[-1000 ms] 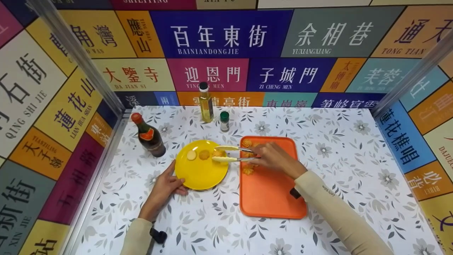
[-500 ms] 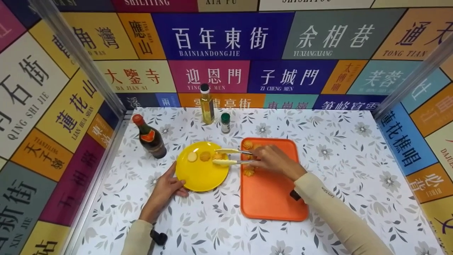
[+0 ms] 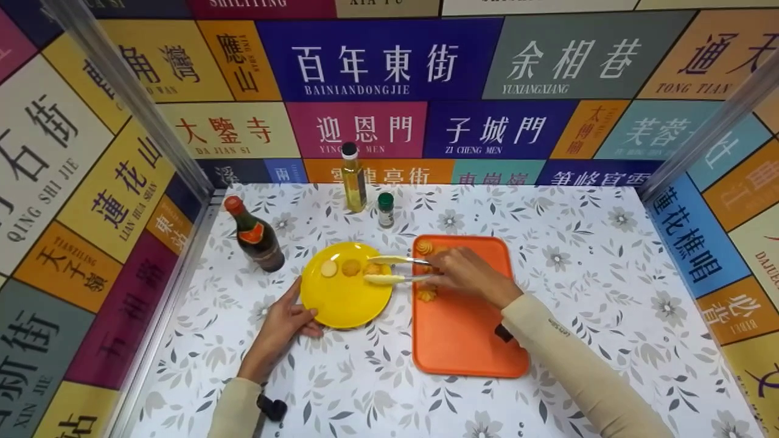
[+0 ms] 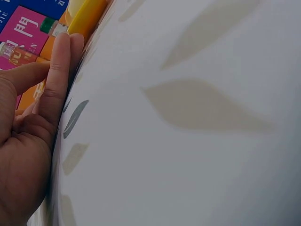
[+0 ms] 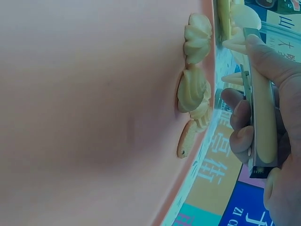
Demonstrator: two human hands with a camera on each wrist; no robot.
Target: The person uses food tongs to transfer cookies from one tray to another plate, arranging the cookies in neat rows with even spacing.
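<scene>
Little has shifted: right hand (image 3: 465,274) still grips tongs (image 3: 395,269) over yellow plate (image 3: 344,298); left hand (image 3: 283,322), fingers straight, steadies its rim.

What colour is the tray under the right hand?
Orange tray, clearest in the head view.

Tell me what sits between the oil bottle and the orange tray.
In the head view, a small green-capped jar stands between the oil bottle and the orange tray, on the flowered tablecloth.
</scene>
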